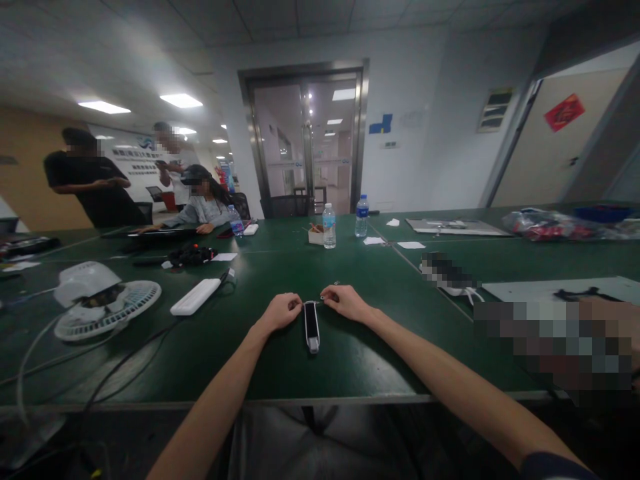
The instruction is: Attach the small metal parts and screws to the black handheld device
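Note:
A slim, elongated object (pixel 311 321) with a black face, a pale border and a silvery near end lies on the green table (pixel 280 370). Its exact kind does not show. My left hand (pixel 284 311) is closed just left of its far end, fingers curled; whatever they grip is hidden. On the other side, my right hand (pixel 345 301) pinches a tiny, shiny metal piece (pixel 323 298) at its fingertips, too small to name. Another small, shiny bit (pixel 337 283) lies just beyond the right hand.
Bottles (pixel 329 227) and a small box (pixel 315 235) stand farther back. To the left are a white power strip (pixel 196 297), cables and a white fan-like appliance (pixel 107 313). At right lie a white-edged device (pixel 447 273) and a pale panel (pixel 565 289). Several people are nearby.

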A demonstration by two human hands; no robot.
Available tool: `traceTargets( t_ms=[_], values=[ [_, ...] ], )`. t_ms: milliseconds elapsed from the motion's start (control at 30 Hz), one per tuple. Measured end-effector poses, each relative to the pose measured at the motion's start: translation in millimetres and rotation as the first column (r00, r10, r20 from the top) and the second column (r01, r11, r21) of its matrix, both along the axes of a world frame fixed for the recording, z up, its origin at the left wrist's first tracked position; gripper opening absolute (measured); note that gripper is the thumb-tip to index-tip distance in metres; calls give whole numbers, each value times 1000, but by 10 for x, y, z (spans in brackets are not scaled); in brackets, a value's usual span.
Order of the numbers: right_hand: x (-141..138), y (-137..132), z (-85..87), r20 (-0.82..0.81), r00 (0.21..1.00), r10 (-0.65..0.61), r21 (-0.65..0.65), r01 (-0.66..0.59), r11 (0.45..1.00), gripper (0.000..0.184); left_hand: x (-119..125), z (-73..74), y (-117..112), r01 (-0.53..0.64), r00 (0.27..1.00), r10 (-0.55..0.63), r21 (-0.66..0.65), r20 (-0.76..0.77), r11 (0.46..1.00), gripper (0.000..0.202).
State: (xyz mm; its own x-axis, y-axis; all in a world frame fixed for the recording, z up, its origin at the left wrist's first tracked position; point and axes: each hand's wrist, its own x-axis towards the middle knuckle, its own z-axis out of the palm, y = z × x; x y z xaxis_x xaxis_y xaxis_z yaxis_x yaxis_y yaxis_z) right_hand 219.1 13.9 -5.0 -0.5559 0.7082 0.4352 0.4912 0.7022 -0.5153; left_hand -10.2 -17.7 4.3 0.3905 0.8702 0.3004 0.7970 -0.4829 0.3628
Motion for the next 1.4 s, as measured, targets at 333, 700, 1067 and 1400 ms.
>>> traceTargets(
  t_ms=[333, 700, 1067, 1400],
  values=[
    [-32, -18, 14, 62, 998, 19, 30, -20, 999, 16, 11, 41, 12, 16, 1000, -17, -51, -11, 999, 21],
    [-25, 3, -25, 59, 998, 35, 31, -37, 999, 9, 17, 14, 7, 11, 1000, -11, -27, -2, 1000, 20],
    [-130, -37, -52, 38, 999, 24, 65, -27, 998, 9, 2, -49, 44, 8, 1000, -7, 27, -17, 1000, 18],
    [-128, -33, -39, 67, 995, 74, 118, -81, 990, 17, -13, -57, 82, 17, 1000, -17, 1, -4, 1000, 19]
  ],
)
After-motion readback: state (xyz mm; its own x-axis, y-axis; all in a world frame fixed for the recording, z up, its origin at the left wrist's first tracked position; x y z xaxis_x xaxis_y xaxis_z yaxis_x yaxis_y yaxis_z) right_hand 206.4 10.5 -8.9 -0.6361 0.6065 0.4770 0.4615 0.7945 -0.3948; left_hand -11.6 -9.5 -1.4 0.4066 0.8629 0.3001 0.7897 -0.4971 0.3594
